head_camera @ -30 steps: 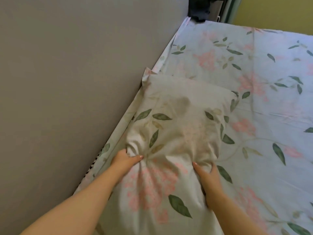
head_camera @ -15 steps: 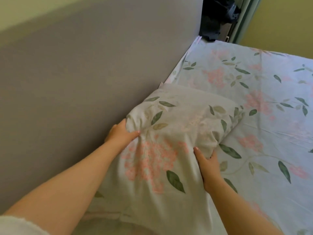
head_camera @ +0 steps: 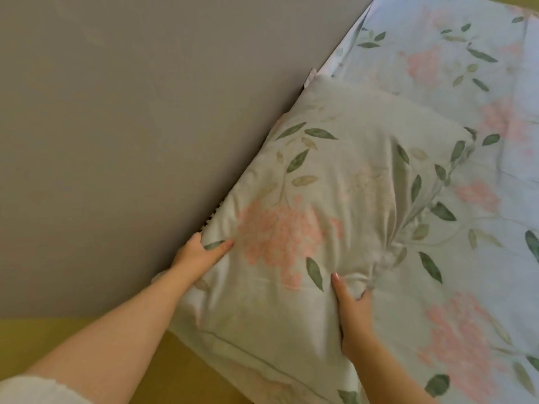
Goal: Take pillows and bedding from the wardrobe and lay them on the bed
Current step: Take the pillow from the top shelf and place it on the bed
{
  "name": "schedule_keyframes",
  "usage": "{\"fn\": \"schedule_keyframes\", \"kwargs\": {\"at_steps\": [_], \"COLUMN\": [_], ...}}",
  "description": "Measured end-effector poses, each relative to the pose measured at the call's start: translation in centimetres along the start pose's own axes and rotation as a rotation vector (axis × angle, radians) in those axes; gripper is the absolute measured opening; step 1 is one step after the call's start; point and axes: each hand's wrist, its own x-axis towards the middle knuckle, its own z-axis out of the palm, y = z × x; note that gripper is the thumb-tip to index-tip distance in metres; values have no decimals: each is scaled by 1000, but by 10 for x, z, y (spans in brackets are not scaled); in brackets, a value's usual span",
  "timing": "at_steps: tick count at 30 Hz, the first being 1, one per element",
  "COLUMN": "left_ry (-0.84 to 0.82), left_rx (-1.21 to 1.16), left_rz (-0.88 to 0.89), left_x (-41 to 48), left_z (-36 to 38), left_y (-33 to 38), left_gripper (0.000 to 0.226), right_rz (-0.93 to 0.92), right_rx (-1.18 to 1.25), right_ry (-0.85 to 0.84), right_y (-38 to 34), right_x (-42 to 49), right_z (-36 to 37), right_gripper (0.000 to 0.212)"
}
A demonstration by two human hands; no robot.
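A pillow [head_camera: 344, 193] in a pale case with pink flowers and green leaves lies on the bed, its far edge against the grey headboard. My left hand [head_camera: 201, 255] grips its left edge beside the headboard, thumb on top. My right hand [head_camera: 351, 310] pinches a bunch of the case's fabric near its lower right. The bed sheet [head_camera: 472, 91] has the same floral print and lies flat under and beyond the pillow.
A tall grey headboard [head_camera: 140, 135] fills the left half of the view. A yellowish surface [head_camera: 163, 363] shows below it at the bottom left. The sheet runs on to the right and far edges of the view.
The pillow has been pushed back and now lies flatter against the headboard. My view has tilted, and the dark doorway at the far end is out of frame.
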Motion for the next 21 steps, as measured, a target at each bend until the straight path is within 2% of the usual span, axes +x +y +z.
{"fn": "schedule_keyframes", "kwargs": {"at_steps": [1,3,6,10,16,21], "left_ry": [13,67,146,209,316,210], "left_rx": [-5,28,48,156,334,403], "left_rz": [27,90,164,178,112,-21], "left_x": [-2,-6,-22,-46,-56,-46], "left_z": [-5,-15,-29,-39,-33,-14], "left_y": [3,7,7,-16,-41,-64], "left_gripper": [62,50,41,37,33,36], "right_rz": [-20,-72,-106,-95,-60,43], "right_rx": [-6,4,25,13,-85,-145], "right_ry": [-27,-54,-58,-95,-72,-58], "right_y": [-4,-12,-17,-2,36,57], "right_x": [-5,-16,-38,-68,-88,-77], "right_z": [0,2,4,2,9,10], "right_gripper": [66,59,59,64,64,67]}}
